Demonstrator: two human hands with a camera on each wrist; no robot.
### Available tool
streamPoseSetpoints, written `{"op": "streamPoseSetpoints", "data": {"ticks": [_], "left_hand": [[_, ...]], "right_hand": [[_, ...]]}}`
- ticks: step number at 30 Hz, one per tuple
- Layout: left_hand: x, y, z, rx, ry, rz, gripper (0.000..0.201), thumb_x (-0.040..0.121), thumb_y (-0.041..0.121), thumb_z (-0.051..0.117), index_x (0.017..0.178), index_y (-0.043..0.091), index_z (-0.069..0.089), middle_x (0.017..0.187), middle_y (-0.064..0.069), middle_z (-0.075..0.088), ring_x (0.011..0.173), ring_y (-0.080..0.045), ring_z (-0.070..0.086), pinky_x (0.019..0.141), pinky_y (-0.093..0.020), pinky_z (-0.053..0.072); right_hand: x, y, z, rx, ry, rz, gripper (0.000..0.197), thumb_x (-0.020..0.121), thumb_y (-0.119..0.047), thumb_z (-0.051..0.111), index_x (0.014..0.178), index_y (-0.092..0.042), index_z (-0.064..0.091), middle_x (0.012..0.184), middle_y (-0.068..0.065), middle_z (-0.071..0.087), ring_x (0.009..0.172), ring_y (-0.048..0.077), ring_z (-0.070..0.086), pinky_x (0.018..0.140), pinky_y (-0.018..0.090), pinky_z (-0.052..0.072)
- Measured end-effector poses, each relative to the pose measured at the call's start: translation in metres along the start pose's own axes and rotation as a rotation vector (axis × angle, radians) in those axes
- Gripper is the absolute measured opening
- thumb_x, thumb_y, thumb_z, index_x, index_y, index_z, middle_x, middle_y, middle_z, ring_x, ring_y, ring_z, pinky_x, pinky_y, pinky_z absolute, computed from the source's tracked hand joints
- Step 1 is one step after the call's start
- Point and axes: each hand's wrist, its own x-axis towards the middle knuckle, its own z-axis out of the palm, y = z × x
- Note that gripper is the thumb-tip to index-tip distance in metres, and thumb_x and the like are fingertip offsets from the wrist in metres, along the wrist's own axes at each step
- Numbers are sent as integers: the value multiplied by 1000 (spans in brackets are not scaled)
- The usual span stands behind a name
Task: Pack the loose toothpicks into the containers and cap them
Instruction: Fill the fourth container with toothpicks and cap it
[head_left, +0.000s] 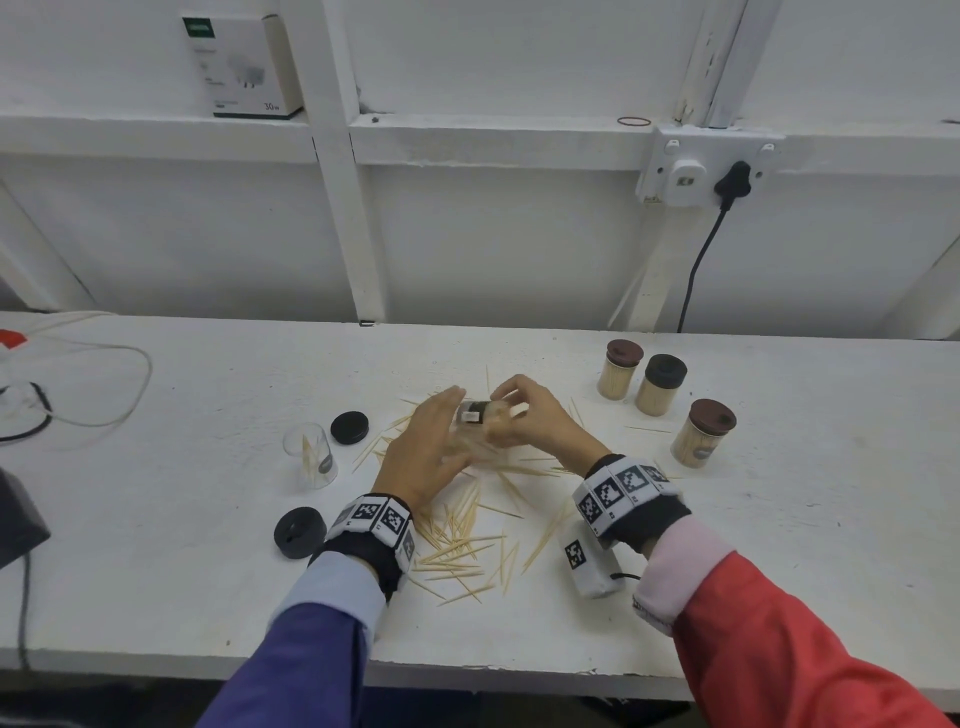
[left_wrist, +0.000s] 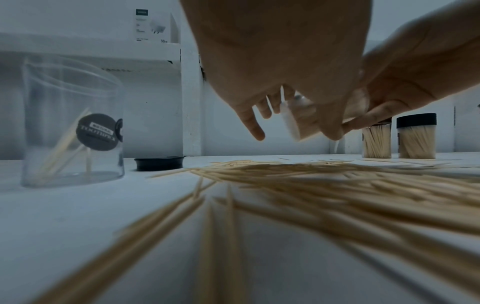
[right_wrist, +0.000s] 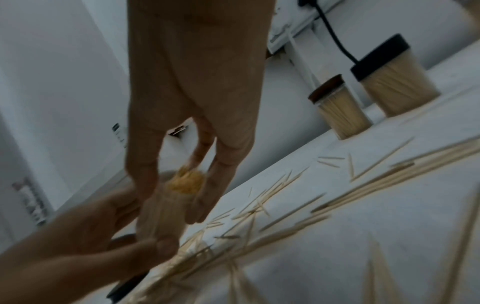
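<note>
Both hands grip one jar (head_left: 480, 415) above the toothpicks (head_left: 457, 540): left hand (head_left: 426, 452) steadies, right hand (head_left: 535, 415) at 3 o'clock should tamp ends flush before capping.

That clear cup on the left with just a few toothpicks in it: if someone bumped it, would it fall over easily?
Probably. The clear container stands upright and uncapped and looks like thin plastic holding only a few toothpicks, so it is likely light and easy to tip or slide. Once on its side, its round wall would probably let it roll, and the leaning toothpicks could spill out.
</note>
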Motion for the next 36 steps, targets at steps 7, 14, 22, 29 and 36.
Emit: {"op": "streamPoseSetpoints", "data": {"ticks": [7, 14, 22, 29, 36], "left_hand": [[0, -2, 1, 46, -10, 35, 74, 84, 16, 68, 148, 15, 31, 153, -1, 31, 141, -16, 27, 105, -32, 37], [2, -4, 2, 61, 6, 80, 67, 81, 13, 69, 142, 7, 40, 144, -8, 43, 135, -23, 36, 108, -36, 36], [3, -2, 1, 137, 66, 140, 61, 79, 20, 72, 134, 14, 48, 132, -1, 53, 122, -19, 45, 99, -30, 37], [3, 3, -4, 161, 70, -17, 48, 84, 31, 67, 127, 15, 54, 118, -2, 62, 108, -24, 54, 90, -37, 39], [2, 8, -6, 159, 63, -93, 48, 83, 31, 69, 126, 15, 55, 116, -5, 62, 107, -26, 54, 91, -37, 39]], "right_hand": [[-2, 4, -2, 55, -102, 29, 46, 69, 10, 74, 107, -11, 57, 114, 14, 57, 80, 19, 64, 68, 27, 56], [-3, 4, 2, -33, -80, -27, 50, 65, 8, 78, 102, -16, 54, 115, 12, 57, 76, 16, 61, 64, 25, 52], [-5, 1, 7, -61, -108, -68, 51, 67, 8, 79, 105, -15, 54, 114, 6, 57, 69, 10, 60, 59, 17, 49], [-1, 8, -13, -40, -149, -5, 45, 89, -29, 69, 131, -19, 52, 121, 2, 59, 105, 17, 63, 78, 26, 56], [-4, 29, -22, -914, -231, -40, 67, 76, -48, 76, 132, -18, 54, 130, 2, 49, 119, 20, 44, 98, 35, 40]]}}
